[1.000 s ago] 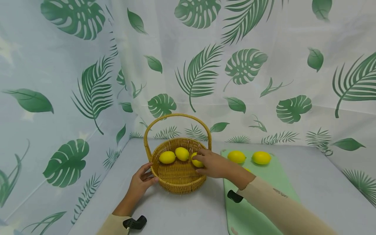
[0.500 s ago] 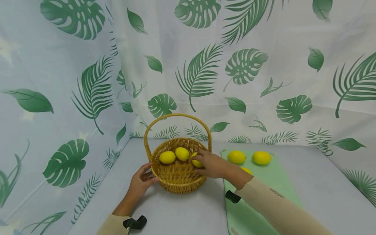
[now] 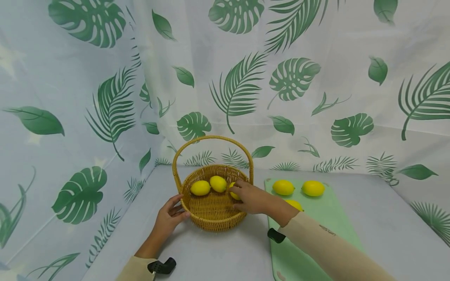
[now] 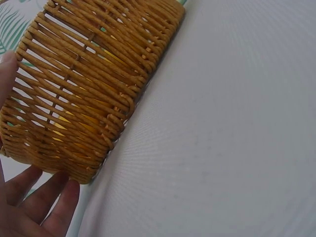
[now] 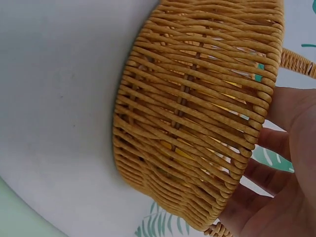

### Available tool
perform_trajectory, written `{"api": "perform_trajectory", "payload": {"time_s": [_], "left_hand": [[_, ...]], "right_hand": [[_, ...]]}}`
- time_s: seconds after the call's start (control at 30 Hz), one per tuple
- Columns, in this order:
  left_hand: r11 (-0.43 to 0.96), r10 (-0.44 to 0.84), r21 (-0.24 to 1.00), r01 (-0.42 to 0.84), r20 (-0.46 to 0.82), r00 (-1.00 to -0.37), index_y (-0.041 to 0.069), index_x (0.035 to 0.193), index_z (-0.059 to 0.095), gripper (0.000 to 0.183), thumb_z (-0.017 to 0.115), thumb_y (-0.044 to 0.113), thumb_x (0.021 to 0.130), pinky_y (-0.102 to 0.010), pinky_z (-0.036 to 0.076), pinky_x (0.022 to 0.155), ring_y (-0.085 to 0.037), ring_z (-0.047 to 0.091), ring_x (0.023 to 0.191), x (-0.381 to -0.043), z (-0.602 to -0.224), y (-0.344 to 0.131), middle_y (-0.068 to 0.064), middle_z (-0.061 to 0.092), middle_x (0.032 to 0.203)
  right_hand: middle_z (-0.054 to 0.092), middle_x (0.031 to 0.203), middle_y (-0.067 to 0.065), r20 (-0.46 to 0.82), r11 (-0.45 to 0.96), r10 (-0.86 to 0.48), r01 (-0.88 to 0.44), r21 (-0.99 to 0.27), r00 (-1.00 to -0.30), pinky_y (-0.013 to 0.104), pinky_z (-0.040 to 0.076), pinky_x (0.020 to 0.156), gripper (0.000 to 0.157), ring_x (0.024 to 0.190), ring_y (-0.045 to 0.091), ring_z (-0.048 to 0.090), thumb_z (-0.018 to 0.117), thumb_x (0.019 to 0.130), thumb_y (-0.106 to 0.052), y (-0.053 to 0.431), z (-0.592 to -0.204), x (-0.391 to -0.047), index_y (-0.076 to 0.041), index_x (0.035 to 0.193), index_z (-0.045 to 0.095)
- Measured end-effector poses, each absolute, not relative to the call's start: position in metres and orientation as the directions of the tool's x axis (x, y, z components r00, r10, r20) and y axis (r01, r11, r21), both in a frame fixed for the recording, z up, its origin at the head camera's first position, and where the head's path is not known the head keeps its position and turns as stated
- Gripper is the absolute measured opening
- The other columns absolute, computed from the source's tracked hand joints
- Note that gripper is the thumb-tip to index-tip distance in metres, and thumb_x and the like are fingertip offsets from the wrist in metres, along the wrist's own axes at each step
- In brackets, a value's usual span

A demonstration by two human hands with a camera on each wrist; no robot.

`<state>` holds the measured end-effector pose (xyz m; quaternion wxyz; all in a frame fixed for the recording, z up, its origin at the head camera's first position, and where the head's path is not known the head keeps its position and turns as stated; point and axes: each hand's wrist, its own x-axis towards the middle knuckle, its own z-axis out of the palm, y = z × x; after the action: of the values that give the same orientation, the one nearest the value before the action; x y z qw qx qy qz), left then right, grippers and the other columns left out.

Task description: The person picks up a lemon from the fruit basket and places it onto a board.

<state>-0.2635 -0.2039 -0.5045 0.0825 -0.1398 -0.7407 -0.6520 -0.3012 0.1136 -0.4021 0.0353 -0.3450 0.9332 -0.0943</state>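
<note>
At the far left, a pale curtain (image 3: 21, 156) printed with green leaves hung beside the table (image 3: 225, 257) and ran on behind it. Next came my left hand (image 3: 168, 219), with a black wrist device (image 3: 161, 266) below it at the cuff; thumb and fingers were spread around the outer left side of the wicker basket (image 3: 216, 225), holding it at the wall. The basket stood upright on the table, its handle (image 3: 212, 137) raised. Inside, toward the back, lay 3 lemons: the left lemon (image 3: 200, 188), the middle lemon (image 3: 218, 184) just beside it, and the right lemon (image 3: 233, 192) near the right wall. My right hand (image 3: 251, 199) reached over the right rim, its fingers curved over the right lemon in a narrow hold; how firmly, I could not tell. Further right, a green board (image 3: 327, 210) lay flat, bearing 2 lemons at its far end, 1 on the left (image 3: 283, 187) and 1 on the right (image 3: 313, 189), and a nearer lemon (image 3: 294, 204) partly hidden behind my right arm.
</note>
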Motion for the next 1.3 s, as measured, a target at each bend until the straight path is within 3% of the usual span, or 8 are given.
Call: {"api": "perform_trajectory", "payload": {"time_s": [0.2, 0.57, 1.0, 1.3], "left_hand": [[0.107, 0.097, 0.949, 0.297, 0.288, -0.953, 0.002, 0.143, 0.044, 0.07, 0.078, 0.006, 0.082, -0.03, 0.054, 0.085, -0.041, 0.053, 0.12, -0.266, -0.505, -0.204, -0.023, 0.039, 0.147], [0.106, 0.094, 0.954, 0.28, 0.271, -0.958, 0.007, 0.142, 0.046, 0.07, 0.08, 0.01, 0.081, -0.031, 0.054, 0.085, -0.038, 0.053, 0.12, -0.266, -0.506, -0.203, -0.02, 0.041, 0.146], [0.1, 0.101, 0.954, 0.281, 0.272, -0.957, 0.006, 0.143, 0.045, 0.07, 0.079, 0.008, 0.082, -0.031, 0.054, 0.085, -0.039, 0.053, 0.121, -0.265, -0.506, -0.204, -0.021, 0.039, 0.147], [0.103, 0.106, 0.944, 0.313, 0.303, -0.947, 0.001, 0.143, 0.044, 0.069, 0.078, 0.004, 0.082, -0.03, 0.054, 0.085, -0.041, 0.053, 0.12, -0.265, -0.507, -0.205, -0.024, 0.039, 0.146]], "right_hand": [[0.044, 0.139, 0.012, -0.037, 0.767, -0.633, -0.62, -0.165, -0.773, 0.042, 0.043, 0.102, 0.058, 0.124, 0.027, 0.048, 0.067, 0.093, -0.037, 0.108, -0.403, -0.307, -0.011, 0.142, 0.049], [0.035, 0.15, 0.016, -0.118, 0.807, -0.587, -0.569, -0.157, -0.801, 0.047, 0.035, 0.108, 0.069, 0.136, 0.032, 0.037, 0.065, 0.093, -0.041, 0.093, -0.408, -0.319, -0.006, 0.148, 0.04], [0.033, 0.151, 0.02, -0.115, 0.852, -0.521, -0.507, -0.128, -0.846, 0.048, 0.034, 0.108, 0.068, 0.135, 0.038, 0.037, 0.067, 0.093, -0.036, 0.078, -0.416, -0.327, -0.005, 0.147, 0.04], [0.046, 0.135, 0.012, -0.063, 0.842, -0.536, -0.528, -0.109, -0.842, 0.041, 0.044, 0.1, 0.064, 0.122, 0.03, 0.047, 0.07, 0.092, -0.031, 0.077, -0.421, -0.33, -0.012, 0.146, 0.044]]}}
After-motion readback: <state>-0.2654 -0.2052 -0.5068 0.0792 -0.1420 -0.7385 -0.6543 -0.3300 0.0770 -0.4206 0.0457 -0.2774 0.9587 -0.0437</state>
